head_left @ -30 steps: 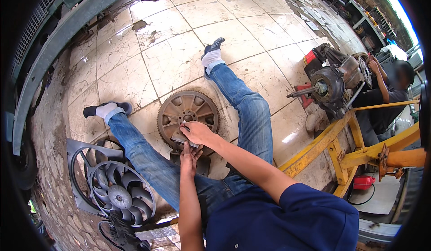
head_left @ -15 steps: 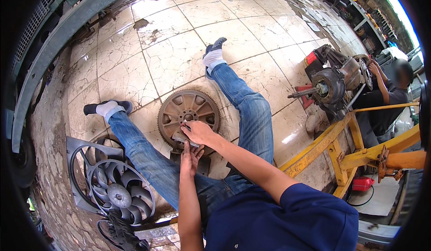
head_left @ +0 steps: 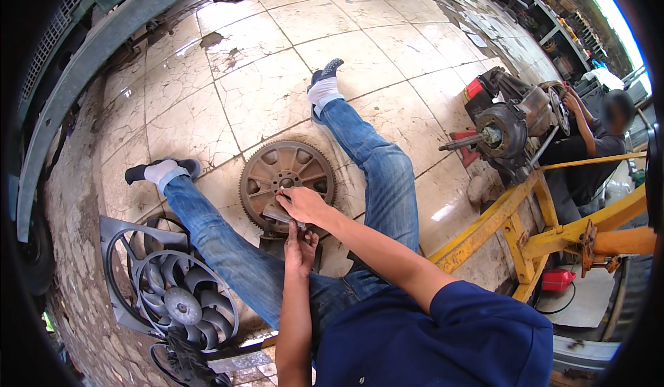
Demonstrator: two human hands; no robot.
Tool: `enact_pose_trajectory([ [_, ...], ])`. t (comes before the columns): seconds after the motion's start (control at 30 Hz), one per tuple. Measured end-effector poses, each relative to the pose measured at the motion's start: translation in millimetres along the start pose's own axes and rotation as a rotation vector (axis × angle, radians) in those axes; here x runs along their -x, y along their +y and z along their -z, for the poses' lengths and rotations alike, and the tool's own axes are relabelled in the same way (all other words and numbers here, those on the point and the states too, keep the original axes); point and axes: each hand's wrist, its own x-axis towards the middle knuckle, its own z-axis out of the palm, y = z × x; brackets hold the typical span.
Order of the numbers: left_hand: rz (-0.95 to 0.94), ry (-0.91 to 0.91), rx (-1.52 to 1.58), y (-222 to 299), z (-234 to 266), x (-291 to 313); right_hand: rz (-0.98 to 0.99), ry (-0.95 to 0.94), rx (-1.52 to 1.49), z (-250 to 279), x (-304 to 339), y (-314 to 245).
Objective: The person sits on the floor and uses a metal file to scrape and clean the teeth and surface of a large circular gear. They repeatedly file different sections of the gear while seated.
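A rust-brown toothed flywheel point(head_left: 308, 160) lies flat on the tiles between my legs. Over its near part is a small grey flat piece point(head_left: 278, 215), whose exact kind I cannot make out. My right hand point(head_left: 304, 205) bends over this piece from the right, its fingers closed on it near the flywheel's hub. From below comes my left hand point(head_left: 299, 252), palm turned up, with fingertips at the piece's near end and the other fingers curled. Part of the piece is hidden under the right hand. Beneath the flywheel's near edge, a dark block point(head_left: 272, 244) shows partly.
A grey radiator fan point(head_left: 183, 304) in its shroud lies left of my leg. At right stand a greasy gearbox-like assembly point(head_left: 503, 134) and a yellow hoist frame point(head_left: 477, 240). Another person point(head_left: 595, 145) sits beyond them. A red container point(head_left: 557, 280) lies near the hoist.
My left hand has shifted slightly right and down, its fingers more curled. The right hand stays over the grey piece. The whole view has drifted a little.
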Motion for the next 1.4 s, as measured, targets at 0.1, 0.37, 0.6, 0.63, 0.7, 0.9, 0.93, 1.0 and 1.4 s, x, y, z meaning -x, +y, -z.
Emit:
enact_pose_trajectory([
  [0.1,-0.028,0.035,0.110,-10,-10,1,-0.016,-0.002,-0.006,1,-2,2],
  [0.37,-0.041,-0.002,0.005,-10,-1,0,-0.034,-0.029,-0.034,0,-3,4],
  [0.6,-0.051,-0.040,-0.048,-8,2,-4,-0.030,-0.023,-0.028,0,-4,5],
  [0.63,-0.050,-0.037,-0.051,-8,2,-4,-0.028,-0.025,-0.028,0,-4,5],
  [0.7,-0.047,-0.032,-0.056,-8,2,-5,-0.023,-0.031,-0.029,1,-4,5],
  [0.9,-0.042,-0.094,-0.053,-7,1,-4,-0.043,-0.043,-0.034,0,-6,7],
  [0.93,-0.042,-0.101,-0.051,-7,0,-3,-0.040,-0.040,-0.040,-1,-6,7],
  [1.0,-0.042,-0.114,-0.045,-7,-1,-2,-0.032,-0.034,-0.051,-1,-6,8],
  [1.4,-0.048,-0.173,-0.111,-6,2,-7,-0.006,-0.012,-0.082,-1,-6,8],
])
